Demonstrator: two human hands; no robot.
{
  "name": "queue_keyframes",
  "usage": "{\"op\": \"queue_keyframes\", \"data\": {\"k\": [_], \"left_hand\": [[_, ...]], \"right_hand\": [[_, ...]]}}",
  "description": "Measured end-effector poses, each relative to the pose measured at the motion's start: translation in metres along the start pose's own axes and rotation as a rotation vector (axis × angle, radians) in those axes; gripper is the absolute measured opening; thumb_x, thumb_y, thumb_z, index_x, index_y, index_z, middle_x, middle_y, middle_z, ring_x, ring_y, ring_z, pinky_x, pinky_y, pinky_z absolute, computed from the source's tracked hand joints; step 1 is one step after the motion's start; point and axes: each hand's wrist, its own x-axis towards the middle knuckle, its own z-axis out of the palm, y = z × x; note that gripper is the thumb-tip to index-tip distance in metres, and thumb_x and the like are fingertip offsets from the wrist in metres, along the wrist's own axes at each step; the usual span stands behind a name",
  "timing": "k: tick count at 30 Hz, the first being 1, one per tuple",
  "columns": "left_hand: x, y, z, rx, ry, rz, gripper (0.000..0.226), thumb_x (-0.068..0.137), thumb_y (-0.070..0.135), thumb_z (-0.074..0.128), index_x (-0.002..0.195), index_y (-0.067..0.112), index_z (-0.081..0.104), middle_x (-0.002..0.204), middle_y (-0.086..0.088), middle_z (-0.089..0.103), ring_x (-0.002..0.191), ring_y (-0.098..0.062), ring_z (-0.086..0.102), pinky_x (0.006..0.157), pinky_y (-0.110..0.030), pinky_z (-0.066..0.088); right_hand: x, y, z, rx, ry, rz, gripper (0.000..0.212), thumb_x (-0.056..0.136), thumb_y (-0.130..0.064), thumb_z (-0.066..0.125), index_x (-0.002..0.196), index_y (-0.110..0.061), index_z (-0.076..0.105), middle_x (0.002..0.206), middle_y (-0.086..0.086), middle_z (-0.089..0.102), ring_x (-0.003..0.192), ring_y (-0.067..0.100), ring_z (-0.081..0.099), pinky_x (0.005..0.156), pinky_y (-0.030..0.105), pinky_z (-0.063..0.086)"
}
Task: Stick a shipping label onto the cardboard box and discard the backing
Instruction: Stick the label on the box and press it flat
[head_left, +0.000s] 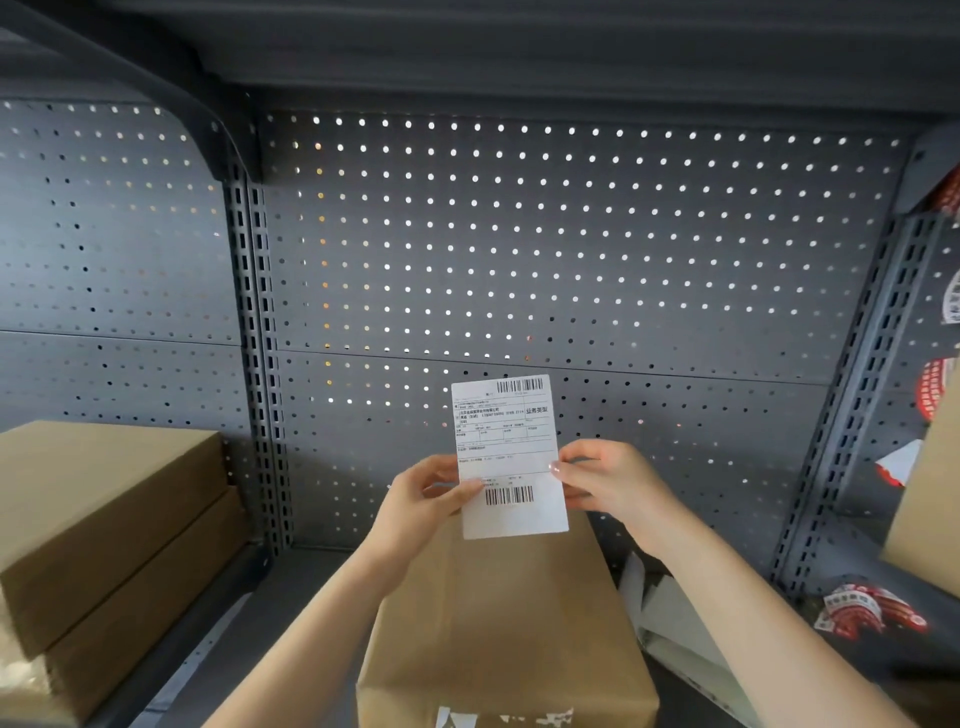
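A white shipping label with two barcodes and printed text is held upright in the air, facing me, above a brown cardboard box that lies on the grey shelf. My left hand pinches the label's left edge near the lower barcode. My right hand pinches its right edge at about the same height. I cannot tell whether the backing is still on the label.
Two stacked cardboard boxes stand at the left. A grey pegboard wall closes the back. Pale grey sheets lie right of the box. Red-and-white stickers and another cardboard box are at the far right.
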Motion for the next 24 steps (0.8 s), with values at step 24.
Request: {"op": "queue_keyframes", "data": {"k": [24], "left_hand": [[-0.024,-0.019,-0.011,0.175,-0.268,-0.074,0.043,0.074,-0.002,0.074,0.11,0.02,0.068,0.107,-0.004,0.071,0.096,-0.02,0.067,0.09,-0.027,0.052]], "right_hand": [[-0.034,0.071,0.012,-0.334,-0.135,0.095,0.056,0.052,-0.036,0.081,0.098,-0.05,0.052,0.103,-0.025,0.069,0.088,0.012,0.071,0.108,0.06,0.029]]}}
